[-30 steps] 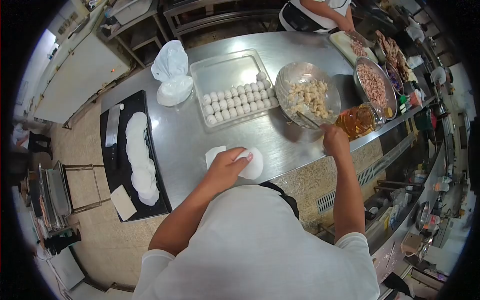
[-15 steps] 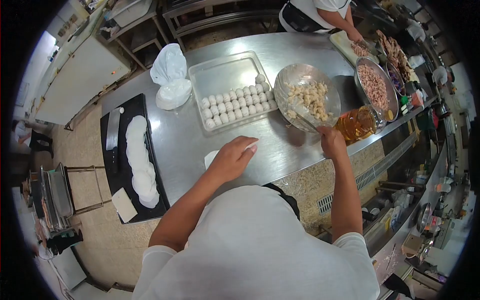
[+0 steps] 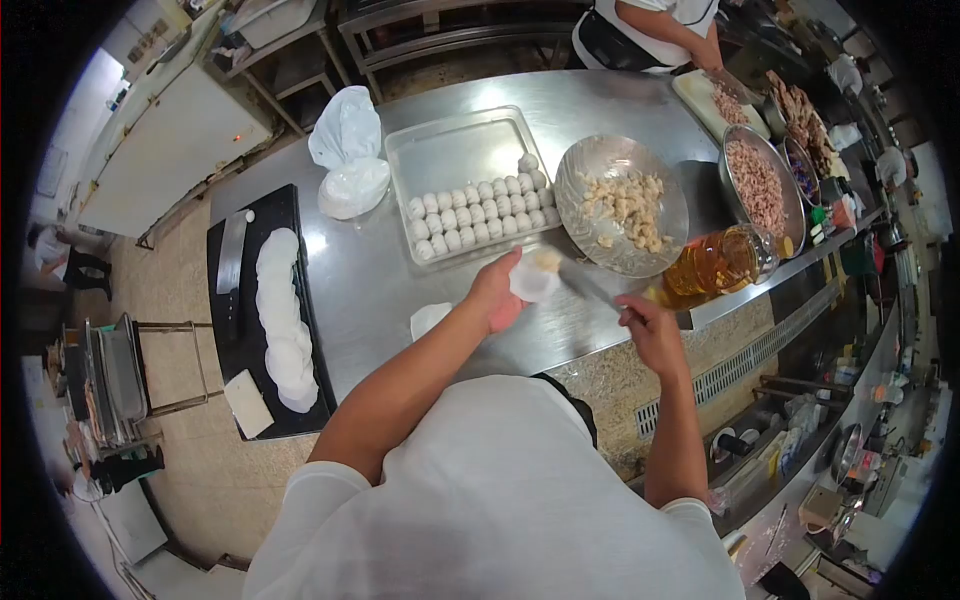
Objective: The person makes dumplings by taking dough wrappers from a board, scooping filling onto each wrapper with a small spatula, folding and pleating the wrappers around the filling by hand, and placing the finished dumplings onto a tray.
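A round white wrapper (image 3: pixel 533 283) rests on the fingers of my left hand (image 3: pixel 494 294), below the tray. My right hand (image 3: pixel 652 332) grips a thin spatula (image 3: pixel 592 288), blurred, whose tip reaches a pale lump of filling (image 3: pixel 546 261) at the wrapper's top edge. The steel bowl (image 3: pixel 586 160) with chunky filling (image 3: pixel 630 205) stands just above my right hand. Another white wrapper (image 3: pixel 430 319) lies on the table left of my left hand. A clear tray (image 3: pixel 455 130) holds rows of pleated white dumplings (image 3: pixel 477 217).
A black board (image 3: pixel 238 355) at the left carries overlapping wrappers (image 3: pixel 280 300) and a cleaver (image 3: pixel 232 250). White plastic bags (image 3: pixel 347 140) sit behind. An oil bottle (image 3: pixel 718 262) and a bowl of chopped meat (image 3: pixel 757 185) stand right. A co-worker (image 3: pixel 650 30) is at the far edge.
My left hand has moved up and right and turned to show the wrapper. The spatula has come out of the bowl with filling at its tip, over the wrapper.
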{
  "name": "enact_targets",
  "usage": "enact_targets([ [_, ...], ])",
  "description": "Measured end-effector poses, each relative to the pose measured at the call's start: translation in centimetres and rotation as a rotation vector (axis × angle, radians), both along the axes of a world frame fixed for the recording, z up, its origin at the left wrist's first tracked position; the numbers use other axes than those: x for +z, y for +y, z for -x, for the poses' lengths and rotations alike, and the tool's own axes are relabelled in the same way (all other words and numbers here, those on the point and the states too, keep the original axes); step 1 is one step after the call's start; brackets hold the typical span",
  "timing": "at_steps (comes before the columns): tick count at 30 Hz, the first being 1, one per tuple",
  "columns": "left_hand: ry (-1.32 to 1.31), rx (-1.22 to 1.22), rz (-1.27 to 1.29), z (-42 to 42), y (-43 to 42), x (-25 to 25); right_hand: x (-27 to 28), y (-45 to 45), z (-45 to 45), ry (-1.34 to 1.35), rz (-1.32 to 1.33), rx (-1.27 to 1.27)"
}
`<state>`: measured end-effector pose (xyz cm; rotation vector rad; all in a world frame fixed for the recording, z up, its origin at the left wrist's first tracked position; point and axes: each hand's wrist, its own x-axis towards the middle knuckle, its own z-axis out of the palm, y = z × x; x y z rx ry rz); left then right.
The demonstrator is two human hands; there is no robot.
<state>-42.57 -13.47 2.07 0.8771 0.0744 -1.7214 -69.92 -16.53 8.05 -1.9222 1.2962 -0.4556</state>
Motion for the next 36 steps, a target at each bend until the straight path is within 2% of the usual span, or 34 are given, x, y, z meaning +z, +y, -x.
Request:
enact_targets([
  [1, 0.076, -0.018, 0.015, -0.1, 0.3, 0.5, 0.3, 0.9, -0.7, -0.034, 0.017, 0.028],
  [2, 0.153, -0.038, 0.029, -0.1, 0.6, 0.9, 0.2, 1.3, -1.1, 0.038, 0.147, 0.123],
  [5, 0.108, -0.051, -0.018, -0.5, 1.2, 0.7, 0.9, 2.1, -1.4, 0.077, 0.249, 0.1],
  [9, 0.067, -0.019, 0.021, -0.9, 1.8, -0.1, 3.7, 2.2, -2.4, 0.168, 0.253, 0.058],
  [12, 0.101, -0.025, 0.047, -0.9, 1.9, 0.7, 4.2, 2.3, -3.7, 0.066, 0.324, 0.145],
  [14, 0.044, 0.03, 0.037, -0.7, 2.0, 1.3, 4.3, 2.2, -4.0, 0.254, 0.294, 0.173],
  [17, 0.053, 0.113, 0.087, -1.4, 2.2, 0.6, 5.4, 0.6, -3.0, 0.285, 0.313, 0.127],
  [19, 0.04, 0.143, 0.077, -2.0, 2.2, 0.4, 4.0, -1.4, -2.4, 0.319, 0.357, 0.065],
  [21, 0.025, 0.166, 0.069, -2.3, 2.0, 0.0, 2.1, -4.0, -2.5, 0.413, 0.526, -0.107],
  [22, 0.041, 0.166, 0.083, -2.4, 1.9, -0.5, 0.9, -5.2, -2.6, 0.416, 0.526, -0.116],
  [24, 0.058, 0.164, 0.101, -2.2, 1.8, -0.2, -1.1, -6.9, -2.9, 0.641, 0.405, -0.133],
  [27, 0.039, 0.169, 0.098, -2.4, 2.1, 1.4, -2.4, -6.8, -2.2, 0.553, 0.425, -0.013],
  [30, 0.046, 0.077, 0.152, -2.9, 2.9, 1.2, -1.1, -6.7, -0.7, 0.509, 0.415, 0.05],
  [33, 0.088, 0.029, 0.19, -2.9, 2.6, 0.7, -0.5, -6.8, -1.1, 0.519, 0.423, -0.061],
  [36, 0.074, 0.048, 0.206, -2.1, 2.1, 0.1, -2.4, -7.4, -2.4, 0.454, 0.388, -0.05],
])
